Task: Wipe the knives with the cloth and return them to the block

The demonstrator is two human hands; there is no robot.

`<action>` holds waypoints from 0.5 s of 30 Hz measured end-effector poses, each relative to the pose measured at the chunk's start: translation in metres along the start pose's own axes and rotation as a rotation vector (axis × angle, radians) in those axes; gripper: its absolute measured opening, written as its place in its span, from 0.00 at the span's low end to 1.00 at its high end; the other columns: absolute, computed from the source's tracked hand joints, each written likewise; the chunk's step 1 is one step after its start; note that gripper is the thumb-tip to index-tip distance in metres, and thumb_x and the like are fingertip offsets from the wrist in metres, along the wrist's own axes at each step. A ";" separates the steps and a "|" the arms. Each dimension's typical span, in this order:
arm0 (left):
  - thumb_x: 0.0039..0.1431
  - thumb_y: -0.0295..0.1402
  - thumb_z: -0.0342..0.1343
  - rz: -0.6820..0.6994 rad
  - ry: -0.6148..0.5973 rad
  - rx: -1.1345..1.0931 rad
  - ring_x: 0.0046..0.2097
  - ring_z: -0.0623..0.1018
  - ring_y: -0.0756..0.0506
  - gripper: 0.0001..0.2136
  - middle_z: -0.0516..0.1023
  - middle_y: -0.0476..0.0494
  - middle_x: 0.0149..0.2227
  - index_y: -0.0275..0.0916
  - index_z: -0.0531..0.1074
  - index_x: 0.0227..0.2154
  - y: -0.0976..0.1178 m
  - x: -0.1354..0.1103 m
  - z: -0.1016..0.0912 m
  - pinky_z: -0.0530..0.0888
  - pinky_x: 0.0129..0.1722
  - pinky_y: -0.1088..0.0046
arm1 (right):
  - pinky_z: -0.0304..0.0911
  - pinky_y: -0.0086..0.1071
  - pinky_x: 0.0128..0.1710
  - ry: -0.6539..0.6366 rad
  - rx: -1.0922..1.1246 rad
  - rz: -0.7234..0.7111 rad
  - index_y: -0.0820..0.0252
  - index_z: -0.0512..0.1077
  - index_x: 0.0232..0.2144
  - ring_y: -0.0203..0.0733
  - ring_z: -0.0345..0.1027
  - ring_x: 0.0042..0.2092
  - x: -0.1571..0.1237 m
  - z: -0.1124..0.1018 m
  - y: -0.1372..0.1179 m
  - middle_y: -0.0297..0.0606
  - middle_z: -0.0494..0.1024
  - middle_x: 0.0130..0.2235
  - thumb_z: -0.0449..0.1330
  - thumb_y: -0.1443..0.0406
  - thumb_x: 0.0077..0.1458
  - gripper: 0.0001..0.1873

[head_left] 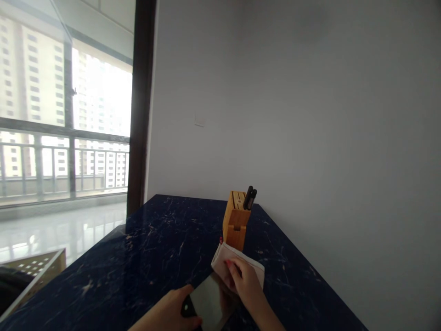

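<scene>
Dark marble counter (103,280): left fingers (182,294) grip 1 cleaver (206,303), right fingers (234,271) clamp 1 cloth (220,262).

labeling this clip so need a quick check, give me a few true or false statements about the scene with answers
1. The left hand grips the black handle of a cleaver. True.
2. The right hand holds a pale cloth against the blade. True.
3. Two black knife handles stick up from the knife block. True.
4. The knife block is steel. False: it is wood.
5. The countertop is plain white. False: the countertop is dark blue marble with pale veins.
</scene>
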State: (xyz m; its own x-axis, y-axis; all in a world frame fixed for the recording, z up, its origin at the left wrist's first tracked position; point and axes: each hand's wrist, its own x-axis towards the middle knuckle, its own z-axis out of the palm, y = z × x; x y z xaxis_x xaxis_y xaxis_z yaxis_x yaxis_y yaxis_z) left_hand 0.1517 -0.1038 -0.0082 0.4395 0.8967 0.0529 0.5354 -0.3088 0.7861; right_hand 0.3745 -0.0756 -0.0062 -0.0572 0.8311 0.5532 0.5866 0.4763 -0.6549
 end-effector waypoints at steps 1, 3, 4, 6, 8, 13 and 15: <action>0.44 0.38 0.58 -0.018 0.013 -0.004 0.31 0.75 0.44 0.10 0.77 0.50 0.29 0.42 0.72 0.32 -0.001 0.001 0.001 0.65 0.27 0.77 | 0.62 0.32 0.37 -0.022 0.006 0.003 0.59 0.72 0.29 0.42 0.69 0.36 -0.002 0.002 0.001 0.39 0.76 0.32 0.49 0.65 0.53 0.12; 0.45 0.37 0.57 -0.054 0.048 -0.013 0.29 0.74 0.44 0.08 0.76 0.49 0.26 0.41 0.72 0.29 -0.003 0.002 0.002 0.64 0.26 0.76 | 0.63 0.31 0.35 -0.080 -0.009 0.029 0.58 0.72 0.30 0.41 0.69 0.34 -0.005 0.005 0.003 0.36 0.76 0.31 0.52 0.69 0.48 0.09; 0.44 0.36 0.57 -0.064 0.064 -0.031 0.28 0.74 0.44 0.07 0.76 0.49 0.25 0.41 0.72 0.28 -0.004 0.003 0.003 0.64 0.25 0.76 | 0.63 0.30 0.33 -0.102 -0.036 0.041 0.57 0.71 0.31 0.40 0.69 0.33 -0.007 0.006 0.003 0.35 0.75 0.31 0.54 0.70 0.45 0.09; 0.44 0.36 0.58 -0.066 0.075 -0.108 0.28 0.73 0.45 0.06 0.75 0.49 0.25 0.41 0.71 0.26 -0.006 0.004 0.004 0.64 0.25 0.76 | 0.63 0.30 0.34 -0.099 -0.122 0.042 0.56 0.70 0.33 0.41 0.69 0.34 -0.009 0.006 0.004 0.34 0.74 0.32 0.56 0.71 0.41 0.13; 0.43 0.37 0.58 -0.064 0.067 -0.196 0.28 0.73 0.45 0.07 0.75 0.49 0.25 0.42 0.70 0.26 -0.006 0.004 0.005 0.64 0.25 0.76 | 0.62 0.32 0.38 -0.042 -0.212 0.019 0.56 0.69 0.37 0.42 0.68 0.39 -0.008 0.004 0.004 0.36 0.73 0.37 0.57 0.72 0.40 0.17; 0.46 0.40 0.56 -0.099 0.063 -0.133 0.24 0.74 0.45 0.10 0.76 0.48 0.24 0.41 0.70 0.30 -0.005 0.004 0.008 0.63 0.22 0.76 | 0.59 0.36 0.40 -0.020 -0.389 0.065 0.53 0.70 0.40 0.45 0.66 0.43 -0.003 -0.005 0.000 0.37 0.72 0.39 0.56 0.70 0.44 0.18; 0.48 0.40 0.55 -0.080 0.070 -0.060 0.26 0.75 0.44 0.10 0.77 0.47 0.24 0.40 0.70 0.31 -0.006 0.005 0.009 0.64 0.23 0.76 | 0.58 0.35 0.40 -0.032 -0.418 0.050 0.52 0.70 0.39 0.45 0.66 0.43 -0.003 -0.003 -0.006 0.36 0.72 0.38 0.56 0.70 0.45 0.17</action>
State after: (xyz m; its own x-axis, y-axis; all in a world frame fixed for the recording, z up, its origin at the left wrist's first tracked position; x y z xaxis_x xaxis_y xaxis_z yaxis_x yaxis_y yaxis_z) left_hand 0.1572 -0.1004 -0.0181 0.3449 0.9382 0.0297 0.5215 -0.2178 0.8250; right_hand 0.3739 -0.0820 -0.0028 -0.0411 0.8619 0.5054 0.8662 0.2828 -0.4119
